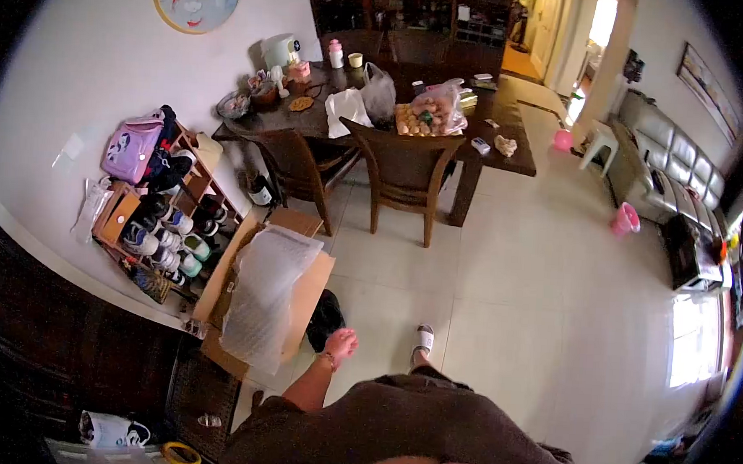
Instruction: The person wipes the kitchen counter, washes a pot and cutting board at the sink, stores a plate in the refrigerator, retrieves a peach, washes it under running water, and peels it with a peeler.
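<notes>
My left hand (342,343) hangs low in front of my left side, with a bracelet on the wrist. Its fingers are loosely curled, and nothing shows in them. Just beyond it is a black bag-like thing (325,315) on the floor; the hand overlaps its lower edge in view, and I cannot tell whether they touch. To the left stands an open cardboard box (308,292) with a sheet of bubble wrap (263,289) draped over it. My right hand is out of view.
Against the left wall, a shoe rack (190,191) holds several shoes and a purple backpack (136,148). Ahead are two wooden chairs (404,171) at a dark table (510,147) bearing bags and an egg tray (428,121). A grey sofa (670,155) and pink bucket (626,218) stand right.
</notes>
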`<state>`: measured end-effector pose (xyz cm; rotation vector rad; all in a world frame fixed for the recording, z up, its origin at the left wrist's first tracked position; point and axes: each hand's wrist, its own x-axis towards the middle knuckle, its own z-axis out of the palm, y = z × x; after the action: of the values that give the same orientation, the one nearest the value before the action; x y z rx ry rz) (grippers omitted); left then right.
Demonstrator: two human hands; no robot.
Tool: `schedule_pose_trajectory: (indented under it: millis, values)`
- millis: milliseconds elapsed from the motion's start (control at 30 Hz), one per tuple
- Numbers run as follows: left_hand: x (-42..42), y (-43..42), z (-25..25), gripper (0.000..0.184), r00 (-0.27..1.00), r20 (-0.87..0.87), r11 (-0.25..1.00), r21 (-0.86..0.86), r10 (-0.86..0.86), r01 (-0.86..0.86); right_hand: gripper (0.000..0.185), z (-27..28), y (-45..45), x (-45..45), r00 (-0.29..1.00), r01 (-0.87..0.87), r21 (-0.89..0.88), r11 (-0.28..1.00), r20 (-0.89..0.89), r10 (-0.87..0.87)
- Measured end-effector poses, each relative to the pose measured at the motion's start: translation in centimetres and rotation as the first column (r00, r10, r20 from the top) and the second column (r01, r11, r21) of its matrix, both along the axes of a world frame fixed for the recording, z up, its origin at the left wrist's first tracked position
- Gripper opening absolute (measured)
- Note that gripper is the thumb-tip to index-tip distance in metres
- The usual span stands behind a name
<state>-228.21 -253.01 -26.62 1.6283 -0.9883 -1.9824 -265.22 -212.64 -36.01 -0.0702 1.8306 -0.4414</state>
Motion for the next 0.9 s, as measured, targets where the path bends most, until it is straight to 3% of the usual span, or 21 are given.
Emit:
schedule_pose_trajectory:
  millis: [67,133,200,267,333,367,400,433,467,500,533,567,600,633,667,700,767,833,900]
  values:
    - [-3.6,-3.9,-2.8,0.016,0.998,-0.061,0.999,0.039,0.006,-0.003,0.024,-0.2,-6.5,-6.3,1.0,0.006,-0.024,1.0,-0.022,-0.006]
    - [-3.2,-5.8,-7.0,0.017,0.996,-0.061,0.965,0.249,-0.071,0.084,0.024,0.3,-13.4,-12.5,0.998,-0.019,-0.086,0.996,-0.069,0.013]
    - [-2.9,-7.3,-8.2,0.02,0.999,-0.026,0.921,0.389,0.028,-0.016,0.023,1.1,-20.9,-18.7,0.991,-0.031,-0.157,0.987,-0.131,0.01]
    - [-4.3,-7.9,-1.6,0.024,0.97,0.126,0.886,0.396,0.207,-0.24,0.023,0.0,-29.3,-26.0,0.979,0.1,-0.376,0.921,-0.129,-0.159]
    - [-4.1,-10.3,2.5,0.028,0.89,0.211,0.782,0.424,0.405,-0.457,0.023,-0.4,-39.1,-33.0,0.946,0.232,-0.629,0.742,-0.032,-0.323]
    - [-3.1,-12.3,3.1,0.03,0.828,0.221,0.694,0.459,0.516,-0.555,0.02,2.3,-45.0,-34.9,0.673,-0.541,-0.245,0.805,-0.701,0.238]
    - [-1.7,-15.0,2.5,0.027,0.831,0.553,0.977,0.14,0.055,-0.158,0.016,6.2,-49.9,-34.9,0.848,-0.154,-0.674,0.722,-0.465,-0.253]
    - [0.8,-19.5,0.2,0.025,0.5,0.802,0.88,0.065,-0.327,0.471,0.018,13.1,-55.2,-33.3,0.852,-0.061,-0.745,0.664,-0.385,-0.354]
    - [3.0,-23.9,-1.9,0.023,-0.112,0.978,0.521,0.188,-0.175,0.833,0.019,18.8,-59.9,-32.1,0.835,-0.074,-0.766,0.638,-0.398,-0.381]
    - [6.5,-31.2,-5.8,0.021,0.19,0.981,0.706,-0.115,-0.028,0.698,0.02,22.9,-64.3,-31.7,0.816,-0.089,-0.785,0.613,-0.41,-0.408]
    - [9.6,-38.3,-9.3,0.019,0.472,0.859,0.764,-0.437,0.199,0.474,0.018,24.3,-68.3,-32.0,0.807,-0.194,-0.842,0.504,-0.429,-0.407]
    - [3.4,-43.8,3.1,0.019,0.01,0.945,0.549,-0.198,0.326,0.812,0.019,25.4,-72.0,-32.1,0.795,-0.294,-0.874,0.386,-0.448,-0.409]
    - [2.1,-52.9,4.7,0.016,-0.072,0.957,0.579,-0.11,0.281,0.808,0.02,28.1,-75.8,-31.3,0.8,-0.345,-0.845,0.408,-0.493,-0.343]
    - [-2.3,-58.3,8.9,0.022,0.382,0.896,0.672,-0.426,0.225,0.605,0.021,30.6,-79.9,-30.2,0.797,-0.397,-0.813,0.425,-0.535,-0.28]
    - [-6.8,-63.6,13.2,0.028,0.921,0.241,0.718,-0.694,0.305,-0.056,0.022,32.2,-83.9,-29.2,0.801,-0.453,-0.783,0.426,-0.568,-0.191]
    - [-11.4,-68.9,17.6,0.034,0.871,-0.24,0.66,-0.575,0.429,-0.484,0.023,34.0,-88.4,-28.7,0.794,-0.514,-0.749,0.418,-0.6,-0.1]
    - [-18.5,-77.0,20.3,0.036,0.929,-0.2,0.747,-0.553,0.311,-0.369,0.024,34.1,-97.6,-27.8,0.847,-0.515,-0.772,0.373,-0.526,0.082]
    - [-24.3,-83.1,20.4,0.033,0.982,-0.175,0.868,-0.475,0.068,-0.145,0.026,33.1,-106.4,-27.1,0.714,-0.693,-0.628,0.354,-0.664,0.22]
    - [-28.7,-87.6,16.7,0.037,0.952,0.29,0.752,-0.605,-0.098,0.262,0.028,33.1,-113.0,-24.9,0.656,-0.733,-0.545,0.408,-0.724,0.212]
